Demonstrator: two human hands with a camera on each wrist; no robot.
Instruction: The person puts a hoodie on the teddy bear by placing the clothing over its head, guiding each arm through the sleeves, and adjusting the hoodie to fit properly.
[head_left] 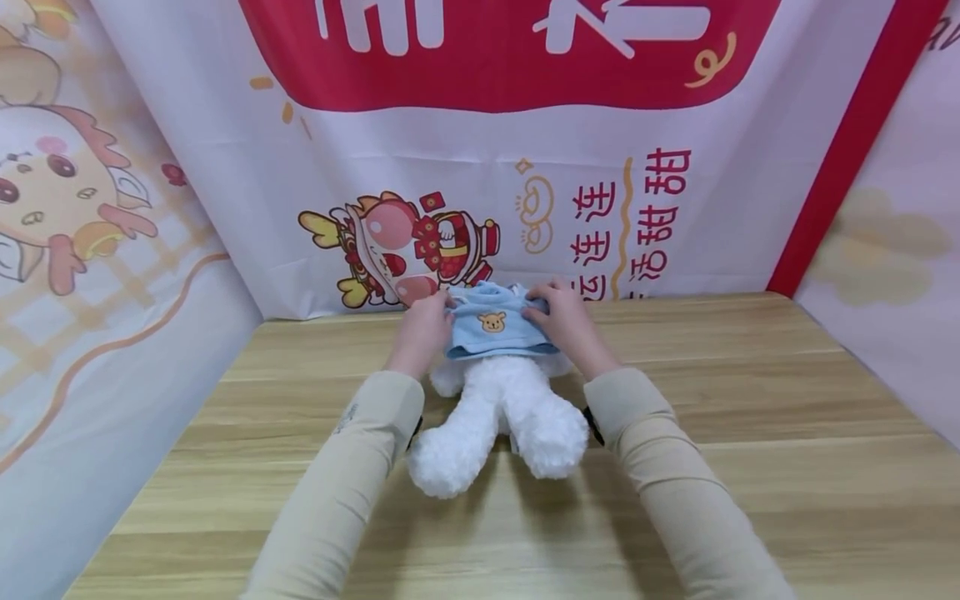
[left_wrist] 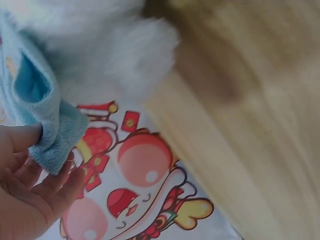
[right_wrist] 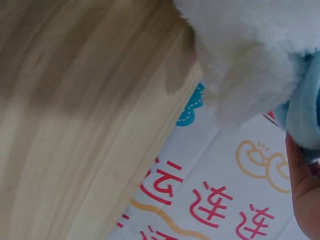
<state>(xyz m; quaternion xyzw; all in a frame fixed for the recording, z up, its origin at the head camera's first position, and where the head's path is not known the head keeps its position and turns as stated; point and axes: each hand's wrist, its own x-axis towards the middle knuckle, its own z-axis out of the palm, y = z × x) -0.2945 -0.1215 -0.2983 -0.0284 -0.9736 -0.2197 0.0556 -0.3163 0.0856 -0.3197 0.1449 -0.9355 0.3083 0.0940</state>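
White plush toy [head_left: 497,383] on a wood-grain table [head_left: 750,383], legs [head_left: 551,421] nearest, upper body under a light-blue bear-face shirt [head_left: 498,333]. Left hand [head_left: 422,332] pinches one side; right hand [head_left: 566,327] apparently pinches the other.

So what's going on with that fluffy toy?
A person holds one side of a little blue top with the left fingers and the other with the right fingers. The top covers the upper part of a white toy on the wooden table. Its legs point toward the person; its head isn't showing.
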